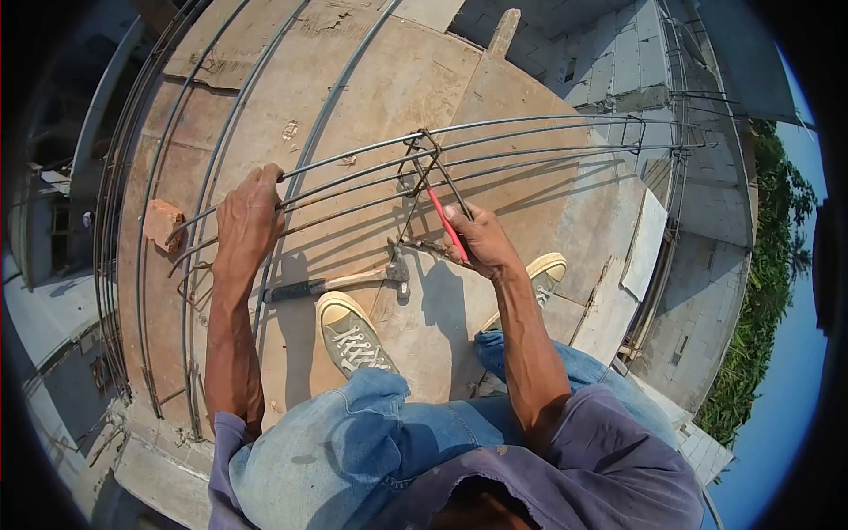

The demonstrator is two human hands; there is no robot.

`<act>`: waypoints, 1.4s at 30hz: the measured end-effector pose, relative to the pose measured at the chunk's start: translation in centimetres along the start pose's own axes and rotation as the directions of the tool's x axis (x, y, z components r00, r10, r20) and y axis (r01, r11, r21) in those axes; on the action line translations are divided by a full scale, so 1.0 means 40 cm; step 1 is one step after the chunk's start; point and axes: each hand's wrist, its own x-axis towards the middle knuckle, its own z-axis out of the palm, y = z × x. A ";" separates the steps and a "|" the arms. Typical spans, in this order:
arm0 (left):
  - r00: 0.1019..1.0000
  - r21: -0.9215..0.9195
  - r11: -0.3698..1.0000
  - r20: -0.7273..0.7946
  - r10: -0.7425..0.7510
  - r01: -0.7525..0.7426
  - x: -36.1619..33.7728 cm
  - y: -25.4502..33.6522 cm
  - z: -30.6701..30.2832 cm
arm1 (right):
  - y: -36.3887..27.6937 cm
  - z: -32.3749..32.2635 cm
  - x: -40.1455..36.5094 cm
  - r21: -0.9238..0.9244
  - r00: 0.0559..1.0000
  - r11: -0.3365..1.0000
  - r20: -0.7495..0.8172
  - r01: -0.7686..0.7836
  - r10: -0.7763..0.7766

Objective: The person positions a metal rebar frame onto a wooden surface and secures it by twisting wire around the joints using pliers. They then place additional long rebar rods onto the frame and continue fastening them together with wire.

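A long cage of steel reinforcing bars (pixel 495 124) stretches across in front of me, with a square wire stirrup (pixel 430 147) around its bars near the middle. My left hand (pixel 247 214) is closed around the bars near their left end. My right hand (pixel 486 240) grips red-handled pincers (pixel 444 216) just below the stirrup. The pincers' tip reaches up among the bars, where the jaws are hard to make out. Below the cage, a hammer (pixel 353 279) with a dark grip lies on the boards between my hands.
Brown plywood boards (pixel 389 79) form the deck under my shoes (pixel 351 331). Loose long bars (pixel 331 99) cross it at the upper left. A broken brick (pixel 162 223) lies beside the cage's left end. Block walls (pixel 609 66) stand at the right, past the deck edge.
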 end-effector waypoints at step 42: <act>0.950 -0.270 0.920 0.206 -0.235 0.286 -0.045 -0.022 -0.008 | 0.271 0.424 0.035 0.300 0.992 0.954 -0.127 0.022 0.017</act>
